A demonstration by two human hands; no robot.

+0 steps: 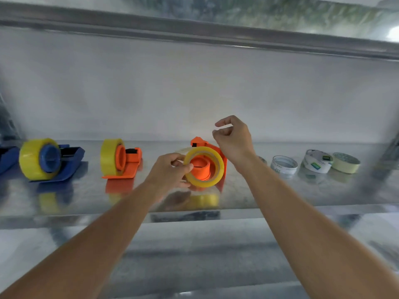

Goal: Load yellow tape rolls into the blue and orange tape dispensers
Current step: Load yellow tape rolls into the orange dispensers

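A yellow tape roll [216, 157] sits around the hub of an orange dispenser [199, 165] at the shelf's middle. My left hand [170, 169] pinches the roll's left rim. Just above and right of that dispenser, my right hand [233, 138] hovers with its fingers curled; whether it pinches a clear tape end I cannot tell. To the left stand a second orange dispenser [130, 157] holding a yellow roll [109, 157] and a blue dispenser [69, 155] holding a yellow roll [30, 160].
Everything stands on a shiny metal shelf [280, 190] with a metal back wall and another shelf above. At the right lie several white and cream tape rolls [317, 161]. Part of another blue dispenser [6, 157] shows at the left edge.
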